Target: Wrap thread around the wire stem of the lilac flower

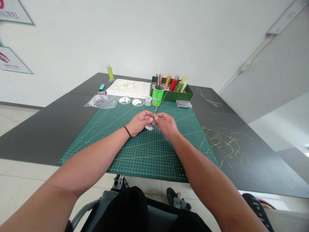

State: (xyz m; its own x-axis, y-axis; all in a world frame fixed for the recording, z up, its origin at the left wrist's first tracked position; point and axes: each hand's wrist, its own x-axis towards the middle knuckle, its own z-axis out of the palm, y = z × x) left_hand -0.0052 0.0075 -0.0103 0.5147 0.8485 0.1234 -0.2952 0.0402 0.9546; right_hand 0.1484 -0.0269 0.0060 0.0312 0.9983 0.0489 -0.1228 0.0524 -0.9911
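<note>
Risk: I judge the tiny pinch to be the weak spot. If my grip on the long tweezers (161,102) slackens, the lilac petal (149,127) could slip away and drop to the green cutting mat (145,161), and the short green wire (154,115) could bend.

Direction: The tweezers' long axis slants from my fingertips up and to the right, away from me. Its upper end points beside the green can (157,96).

Position: The tweezers sit above the mat's middle, between my hands, with the petal just below my fingertips.

Hands: My right hand (167,126) pinches the tweezers' lower end between thumb and fingers. My left hand (139,123) curls inward, its fingertips meeting the right's and pinching something small that I cannot make out.

Left wrist: A dark band (127,131) circles it.

Beyond the mat: Two glass dishes of white pieces (124,100) lie near a plastic bag of lilac material (100,101). A green box of spools (172,96) stands behind the can.

Right side: A tangle of yellow-green wire (223,145) lies on the dark table (41,129).
</note>
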